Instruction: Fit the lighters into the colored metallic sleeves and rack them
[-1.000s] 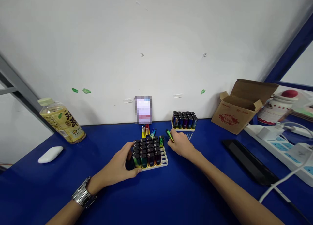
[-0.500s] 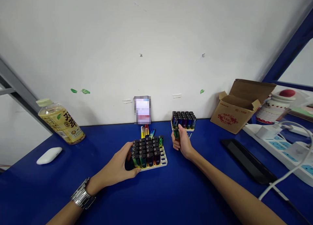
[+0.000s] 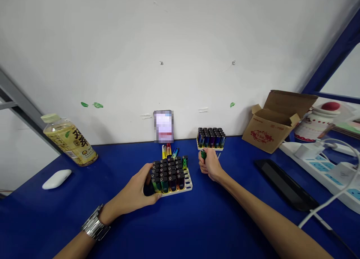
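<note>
My left hand (image 3: 140, 189) grips the left side of a white rack with oval holes (image 3: 189, 181), thumb at the front edge and fingers round the back corner. Rows of upright black-topped lighters (image 3: 168, 174) fill most of it; several holes on its right side show. A single green lighter (image 3: 185, 162) stands in the rack's far right column. Closed round another green lighter (image 3: 203, 154) is my right hand (image 3: 210, 165), thumb near its top. It is held above the table, right of the rack. Loose yellow, red and blue lighters (image 3: 168, 150) lie behind the rack.
A second full rack of lighters (image 3: 211, 139) stands near the wall. A phone (image 3: 164, 127) leans there. At right are an open cardboard box (image 3: 264, 127), a dark device (image 3: 285, 184), a power strip (image 3: 326, 172) and cables. A drink bottle (image 3: 70, 140) and white case (image 3: 56, 179) are left.
My right hand has turned and drawn its fingers tighter round the green lighter, with the thumb shifted down near the lighter's top. My left hand and the rack have stayed in place.
</note>
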{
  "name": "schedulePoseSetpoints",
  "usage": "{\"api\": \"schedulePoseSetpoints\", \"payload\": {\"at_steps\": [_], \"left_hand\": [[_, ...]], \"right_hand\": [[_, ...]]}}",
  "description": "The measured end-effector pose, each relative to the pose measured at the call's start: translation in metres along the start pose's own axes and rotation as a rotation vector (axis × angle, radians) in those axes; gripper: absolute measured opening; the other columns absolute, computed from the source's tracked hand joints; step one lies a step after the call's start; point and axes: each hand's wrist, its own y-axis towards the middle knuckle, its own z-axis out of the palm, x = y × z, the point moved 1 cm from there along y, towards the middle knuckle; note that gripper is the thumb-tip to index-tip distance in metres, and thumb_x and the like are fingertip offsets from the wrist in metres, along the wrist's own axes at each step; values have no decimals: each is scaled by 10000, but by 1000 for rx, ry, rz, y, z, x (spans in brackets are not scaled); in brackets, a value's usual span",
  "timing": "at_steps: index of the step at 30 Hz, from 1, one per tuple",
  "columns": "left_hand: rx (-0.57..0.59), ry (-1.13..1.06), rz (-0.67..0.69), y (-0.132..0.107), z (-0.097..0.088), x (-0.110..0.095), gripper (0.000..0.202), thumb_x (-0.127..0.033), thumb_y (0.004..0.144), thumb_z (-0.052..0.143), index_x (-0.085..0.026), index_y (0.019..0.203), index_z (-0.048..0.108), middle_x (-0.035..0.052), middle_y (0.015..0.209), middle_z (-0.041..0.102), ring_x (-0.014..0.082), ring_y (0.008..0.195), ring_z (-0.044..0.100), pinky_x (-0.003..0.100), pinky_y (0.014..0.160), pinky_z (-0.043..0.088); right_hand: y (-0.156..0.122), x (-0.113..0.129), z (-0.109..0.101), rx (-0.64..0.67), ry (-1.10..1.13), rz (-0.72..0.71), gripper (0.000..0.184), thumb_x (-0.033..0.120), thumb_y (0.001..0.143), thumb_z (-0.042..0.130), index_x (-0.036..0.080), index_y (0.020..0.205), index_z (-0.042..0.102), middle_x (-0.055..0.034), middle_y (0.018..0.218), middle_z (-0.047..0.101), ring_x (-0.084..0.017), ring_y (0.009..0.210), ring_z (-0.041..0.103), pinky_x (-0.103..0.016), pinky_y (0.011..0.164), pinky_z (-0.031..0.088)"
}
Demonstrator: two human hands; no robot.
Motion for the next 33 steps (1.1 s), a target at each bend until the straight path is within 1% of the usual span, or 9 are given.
{"api": "schedulePoseSetpoints", "payload": {"at_steps": [7,16,18,21,24,26,28,30,33], "left_hand": [[-5,25,-15,-1,1,2,588,-336,729,645,-213,1242,386,17,925,588,233,907,587,350,796,493],[9,-25,-2,-1,0,-1,569,-320,741,636,-223,1238,377,38,1020,592,231,916,588,400,858,482],[14,-28,-6,0,-1,-2,572,-323,739,641,-224,1236,376,42,1036,592,236,926,589,406,865,482],[14,-25,-15,0,-1,-2,580,-335,734,649,-223,1236,381,44,1041,596,239,924,594,408,861,485],[10,-26,-8,0,-2,-2,598,-341,733,653,-222,1252,381,51,1067,598,251,969,591,402,869,485],[10,-34,2,-1,-2,-3,605,-343,736,652,-223,1263,380,59,1109,591,250,991,589,389,872,485],[10,-42,9,-1,-2,-3,601,-345,743,644,-225,1269,378,61,1128,587,242,982,592,383,867,488],[9,-45,8,-1,-1,-2,593,-343,742,642,-225,1262,381,56,1110,590,241,976,592,385,865,487],[-12,-38,-3,0,1,2,594,-326,715,656,-219,1238,395,44,1045,600,257,999,582,392,863,482]], "right_hand": [[0,-3,0,14,-21,-14,358,252,777,293,213,426,349,71,325,231,-56,286,151,-170,298,143],[0,-2,1,21,-48,-9,452,333,864,268,215,436,351,75,317,242,-53,270,155,-179,303,150],[0,-3,0,43,-57,-27,475,396,893,272,215,463,364,77,325,258,-57,274,177,-185,308,176],[-3,-4,-3,121,-120,-141,463,543,915,289,205,645,455,85,382,343,-81,300,290,-204,349,289],[-8,-2,-6,160,-374,-328,337,530,932,348,215,870,452,64,519,511,-123,441,494,-243,512,425],[-13,2,-8,148,-606,-481,270,462,940,397,217,858,473,19,647,579,-146,601,553,-271,631,435],[-18,6,-8,146,-764,-632,276,418,927,448,205,770,524,-11,707,571,-159,674,523,-277,657,406],[-22,7,-7,184,-805,-719,307,394,912,489,191,695,564,-12,667,541,-152,632,482,-264,601,372],[-25,5,-5,261,-735,-753,304,367,909,512,174,709,636,-13,620,575,-141,567,499,-253,549,361]]}}
